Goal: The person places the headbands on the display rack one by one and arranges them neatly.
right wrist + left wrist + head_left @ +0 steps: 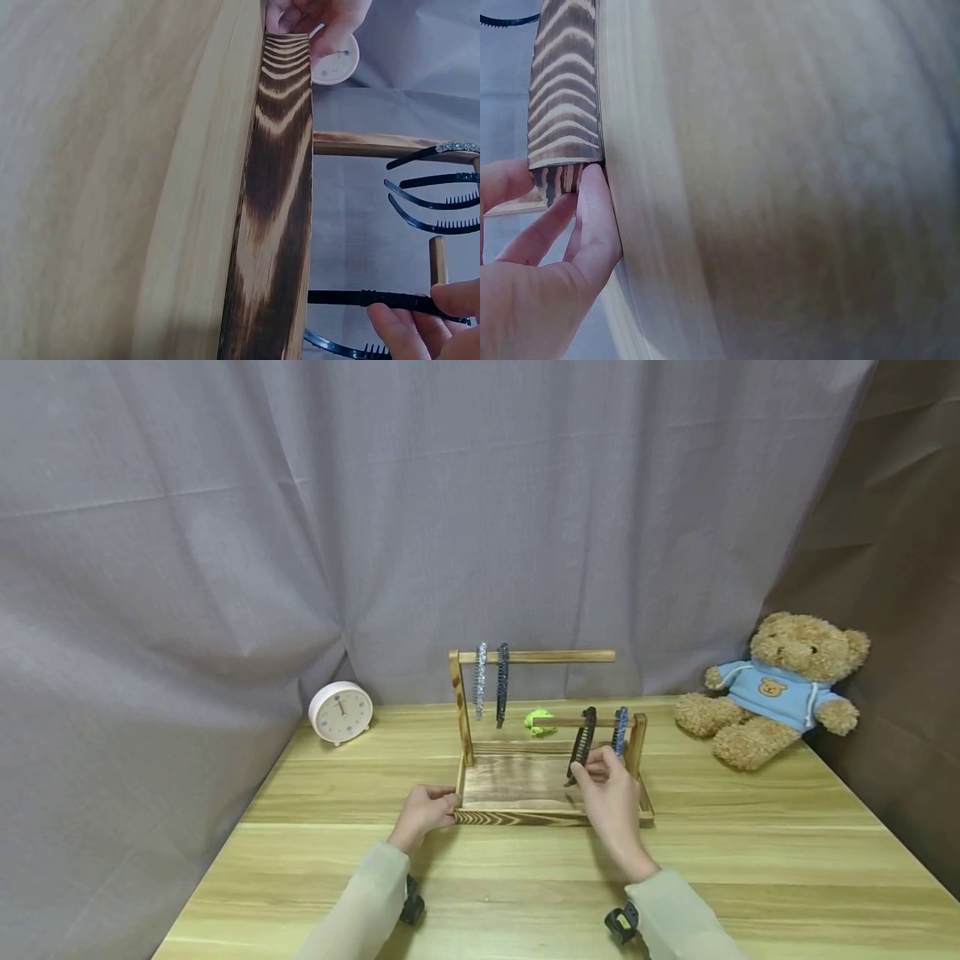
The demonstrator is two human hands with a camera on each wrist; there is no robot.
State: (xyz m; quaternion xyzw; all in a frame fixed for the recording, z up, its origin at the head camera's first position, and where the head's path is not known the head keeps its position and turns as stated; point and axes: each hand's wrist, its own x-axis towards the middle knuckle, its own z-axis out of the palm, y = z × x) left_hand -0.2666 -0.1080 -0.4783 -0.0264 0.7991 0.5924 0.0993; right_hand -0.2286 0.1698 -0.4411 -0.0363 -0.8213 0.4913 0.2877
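Observation:
A wooden headband rack (pixel 517 817) with two bars and a tray base stands on the table. My left hand (pixel 426 814) holds its front left corner, the fingers and thumb placed around the end of the tray (pixel 564 90). On the lower bar hangs a black headband (pixel 582 739), which my right hand (pixel 611 797) pinches between thumb and fingers; the right wrist view shows this black headband (pixel 345 298) too. Beside it, near the upright, hangs a blue glittery headband (pixel 620 727). The upper bar carries a silver glittery headband (pixel 480 681) and a dark glittery headband (pixel 502 685).
A bright green crumpled item (pixel 537 721) lies behind the rack. To the left stands a round white clock (pixel 341 713). A teddy bear (pixel 780 689) in a blue top sits at the table's right. A grey curtain (pixel 487 527) hangs behind the table (pixel 510 893).

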